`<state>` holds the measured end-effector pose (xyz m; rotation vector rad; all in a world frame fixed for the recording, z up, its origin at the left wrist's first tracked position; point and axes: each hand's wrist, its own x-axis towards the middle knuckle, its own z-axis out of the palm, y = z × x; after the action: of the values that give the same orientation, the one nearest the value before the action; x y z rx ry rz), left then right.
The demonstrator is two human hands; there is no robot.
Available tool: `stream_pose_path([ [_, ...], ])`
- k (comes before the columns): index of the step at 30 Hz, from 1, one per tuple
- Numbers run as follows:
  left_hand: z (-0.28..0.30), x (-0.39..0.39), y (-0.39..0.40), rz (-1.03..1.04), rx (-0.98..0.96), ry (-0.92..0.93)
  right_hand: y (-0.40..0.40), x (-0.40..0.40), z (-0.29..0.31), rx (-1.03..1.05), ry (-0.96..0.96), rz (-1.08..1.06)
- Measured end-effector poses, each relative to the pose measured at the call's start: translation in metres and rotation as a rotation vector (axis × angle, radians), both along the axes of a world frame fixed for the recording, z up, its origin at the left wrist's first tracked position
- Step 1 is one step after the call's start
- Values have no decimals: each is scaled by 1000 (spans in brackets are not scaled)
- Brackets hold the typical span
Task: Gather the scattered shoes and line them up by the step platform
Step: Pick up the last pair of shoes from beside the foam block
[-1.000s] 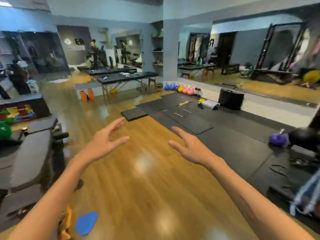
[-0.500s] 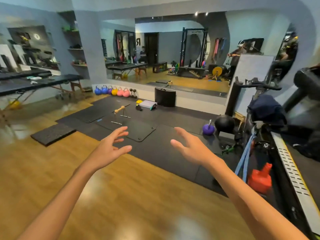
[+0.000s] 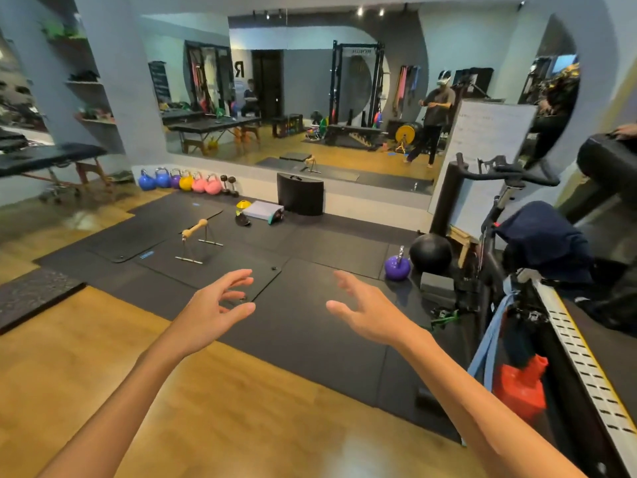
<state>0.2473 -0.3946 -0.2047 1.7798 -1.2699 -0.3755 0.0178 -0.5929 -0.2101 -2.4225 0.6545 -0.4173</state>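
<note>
Both my hands are held out in front of me over the black floor mats, and neither holds anything. My left hand has spread, slightly bent fingers. The fingers of my right hand are relaxed and apart. Far ahead, near the mirror wall, lies a low grey step platform with teal ends. A small dark thing that looks like a shoe sits just left of it, beside a yellow cone. Another dark item by the platform's right end is too small to tell.
A wooden-handled parallette bar stands on a mat ahead left. Coloured kettlebells line the mirror wall, by a black case. A purple kettlebell, a black ball and an exercise bike crowd the right. A massage table stands left.
The view has swung to the right, from the wooden floor and tables toward the mats, mirror wall and bike. Both hands stayed raised and empty in front of me.
</note>
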Motion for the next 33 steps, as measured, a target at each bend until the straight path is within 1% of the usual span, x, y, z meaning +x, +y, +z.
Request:
stream_pose_path([
  [4, -7, 77, -84, -51, -8, 22, -66, 69, -5, -14, 13, -52],
  [9, 2, 171, -182, -154, 36, 18, -141, 160, 1, 46, 15, -109],
  [11, 4, 210, -220, -164, 59, 21, -176, 199, 1, 78, -4, -121],
  [15, -1, 263, -285, -178, 73, 37, -241, 258, -8, 96, -4, -128],
  [19, -20, 317, -362, -134, 53, 58, -329, 328, -28, 144, -26, -88],
  [22, -29, 358, -427, -125, 54, 33, -403, 380, -44, 156, -58, -33],
  [25, -33, 399, -489, -77, 77, 43, -474, 430, -45, 190, -36, 4],
  [28, -25, 441, -546, -32, 73, 14, -546, 481, -37, 183, 10, 90],
  [33, -24, 518, -613, 127, 70, 13, -643, 571, -31, 179, 51, 165],
])
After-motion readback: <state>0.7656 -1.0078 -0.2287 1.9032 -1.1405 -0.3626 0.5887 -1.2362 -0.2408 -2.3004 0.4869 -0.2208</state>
